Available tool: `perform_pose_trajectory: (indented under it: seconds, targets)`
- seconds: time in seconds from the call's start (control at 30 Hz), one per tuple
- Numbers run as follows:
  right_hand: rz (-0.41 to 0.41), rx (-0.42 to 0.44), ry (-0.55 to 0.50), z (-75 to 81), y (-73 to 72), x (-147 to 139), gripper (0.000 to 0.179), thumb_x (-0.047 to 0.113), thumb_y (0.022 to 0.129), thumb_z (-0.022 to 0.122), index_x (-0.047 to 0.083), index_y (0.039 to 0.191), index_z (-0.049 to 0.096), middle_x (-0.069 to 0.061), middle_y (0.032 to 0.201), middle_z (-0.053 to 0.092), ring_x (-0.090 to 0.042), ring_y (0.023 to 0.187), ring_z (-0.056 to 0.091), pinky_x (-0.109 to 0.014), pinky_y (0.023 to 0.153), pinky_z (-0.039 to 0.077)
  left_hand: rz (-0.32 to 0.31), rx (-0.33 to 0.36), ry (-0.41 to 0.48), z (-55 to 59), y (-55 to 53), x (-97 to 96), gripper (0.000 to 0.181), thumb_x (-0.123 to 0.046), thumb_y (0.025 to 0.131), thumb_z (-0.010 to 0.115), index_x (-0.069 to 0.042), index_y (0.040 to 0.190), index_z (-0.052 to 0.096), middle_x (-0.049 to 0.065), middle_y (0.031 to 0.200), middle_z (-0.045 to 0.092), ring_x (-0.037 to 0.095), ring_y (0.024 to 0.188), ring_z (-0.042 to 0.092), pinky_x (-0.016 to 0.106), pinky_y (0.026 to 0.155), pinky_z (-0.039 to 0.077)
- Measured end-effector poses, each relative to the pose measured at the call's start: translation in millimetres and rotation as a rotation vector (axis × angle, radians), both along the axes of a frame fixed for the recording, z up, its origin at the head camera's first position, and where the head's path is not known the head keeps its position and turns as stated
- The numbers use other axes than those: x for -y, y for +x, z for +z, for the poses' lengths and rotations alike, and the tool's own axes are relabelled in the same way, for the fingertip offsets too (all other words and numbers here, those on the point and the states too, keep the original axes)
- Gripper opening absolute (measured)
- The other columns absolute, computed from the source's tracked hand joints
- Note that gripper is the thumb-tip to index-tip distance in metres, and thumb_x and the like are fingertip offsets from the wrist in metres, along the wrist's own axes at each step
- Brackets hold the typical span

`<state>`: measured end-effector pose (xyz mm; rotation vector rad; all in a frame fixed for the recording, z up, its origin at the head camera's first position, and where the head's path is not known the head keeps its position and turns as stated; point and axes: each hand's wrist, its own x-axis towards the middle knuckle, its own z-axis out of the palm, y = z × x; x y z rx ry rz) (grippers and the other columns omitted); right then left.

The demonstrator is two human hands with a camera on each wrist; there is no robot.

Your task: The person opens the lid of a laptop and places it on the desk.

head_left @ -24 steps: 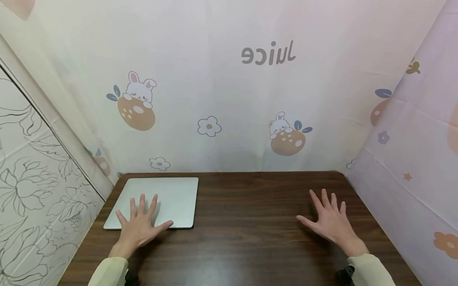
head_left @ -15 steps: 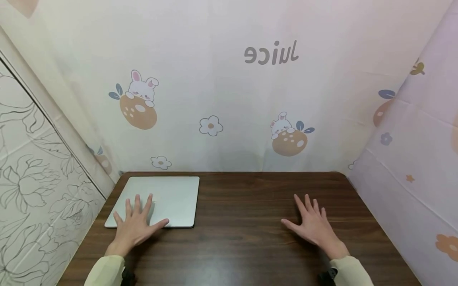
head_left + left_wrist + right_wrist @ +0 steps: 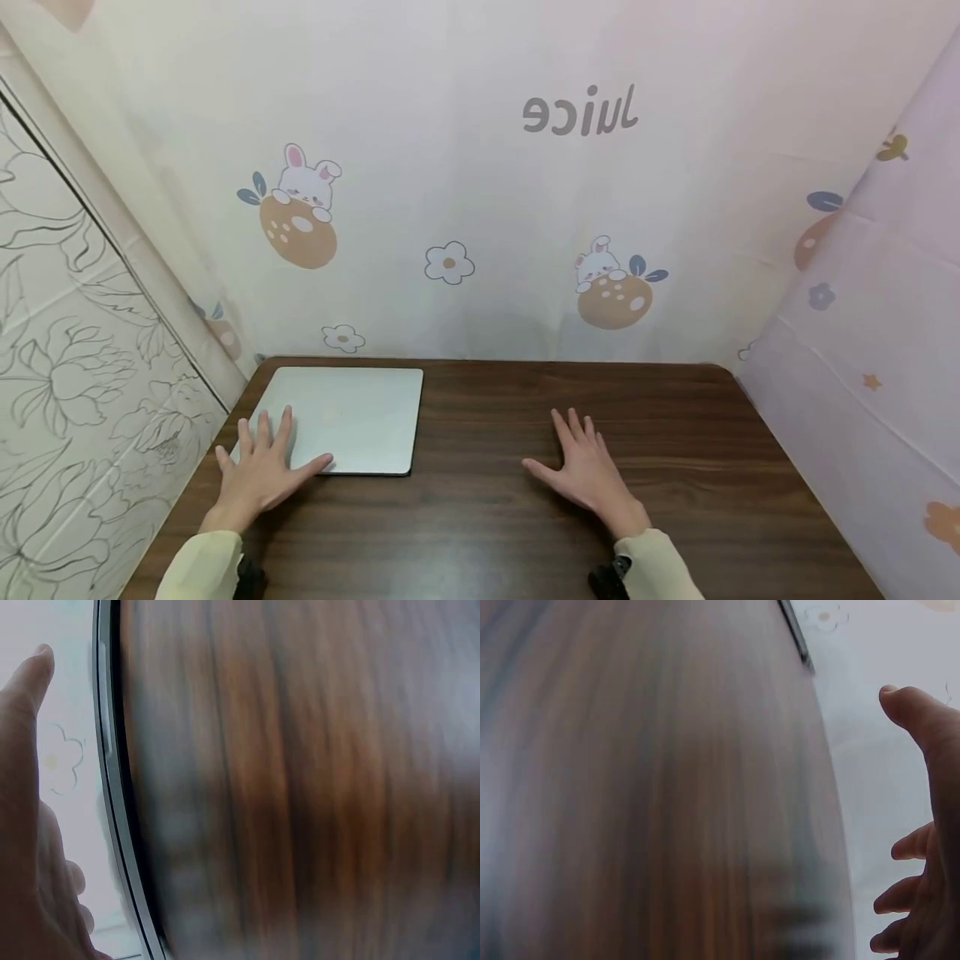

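Left hand (image 3: pixel 258 482) and right hand (image 3: pixel 590 477) were both spread, fingers apart and thumbs stretched toward each other, and neither gripped anything. What looked like one closed, silver laptop (image 3: pixel 360 417) lay flat at the far left, its longer side appearing to run left to right. It was the left hand that was nearer: in the head view its fingers overlapped the near left part of the lid, though whether they touched it I could not tell. From the right hand the laptop lay well apart, to the left and slightly farther off; that hand was over bare wood, just right of the middle.

By count, two hands, one laptop and one dark wood-grain table (image 3: pixel 465 517) made up the work area. Two pale sleeves (image 3: pixel 201 567) covered the forearms, and two dark wrist pieces (image 3: pixel 611 579) showed below the hands, one on each wrist. Beyond the table's far edge hung one pale curtain (image 3: pixel 450 167) with two rabbit-and-fruit prints, two whole outlined flowers and one mirrored word, "Juice". To the left stood one white panel (image 3: pixel 67 383) of line-drawn flowers; to the right, one lilac-tinted cloth (image 3: pixel 885 317).
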<state>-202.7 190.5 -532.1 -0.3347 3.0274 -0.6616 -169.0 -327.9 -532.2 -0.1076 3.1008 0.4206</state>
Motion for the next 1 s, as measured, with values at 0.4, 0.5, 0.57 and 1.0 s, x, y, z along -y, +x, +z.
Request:
perform_pose_trajectory:
  seconds: [0.4, 0.5, 0.57, 1.0]
  targets:
    - [0.066, 0.019, -0.081, -3.8, -8.4, 70, 0.108, 0.084, 0.085, 0.055, 0.014, 0.164, 0.028, -0.024, 0.170, 0.019, -0.050, 0.156, 0.013, -0.068, 0.122, 0.019, 0.043, 0.028, 0.049, 4.6, -3.4, 29.2, 0.130, -0.086, 0.084, 0.054, 0.002, 0.164, 0.000, 0.043, 0.163, -0.005, 0.069, 0.144, -0.014, 0.093, 0.096, -0.004]
    - [0.083, 0.017, -0.095, -2.8, -9.4, 86, 0.108, 0.082, 0.085, 0.057, 0.012, 0.163, 0.030, -0.024, 0.169, 0.020, -0.051, 0.156, 0.014, -0.068, 0.123, 0.019, 0.058, 0.039, 0.058, 4.3, -3.2, 36.0, 0.132, -0.086, 0.083, 0.054, 0.003, 0.163, -0.001, 0.043, 0.162, -0.005, 0.070, 0.143, -0.016, 0.092, 0.096, -0.005]
    - [0.093, 0.016, -0.092, -2.6, -10.5, 96, 0.109, 0.082, 0.085, 0.057, 0.011, 0.163, 0.030, -0.025, 0.169, 0.021, -0.052, 0.155, 0.015, -0.067, 0.123, 0.019, 0.064, 0.053, 0.068, 4.7, -2.5, 39.7, 0.132, -0.085, 0.084, 0.055, 0.004, 0.163, -0.004, 0.044, 0.161, -0.007, 0.070, 0.142, -0.018, 0.092, 0.096, -0.007]
    - [0.177, 0.063, -0.097, -7.4, -16.7, 151, 0.108, 0.084, 0.086, 0.053, 0.013, 0.164, 0.029, -0.024, 0.170, 0.018, -0.049, 0.157, 0.012, -0.065, 0.124, 0.017, 0.095, 0.114, 0.074, -3.3, -4.1, 50.9, 0.132, -0.085, 0.085, 0.053, 0.006, 0.161, -0.006, 0.048, 0.159, -0.004, 0.073, 0.141, -0.012, 0.092, 0.097, 0.007]
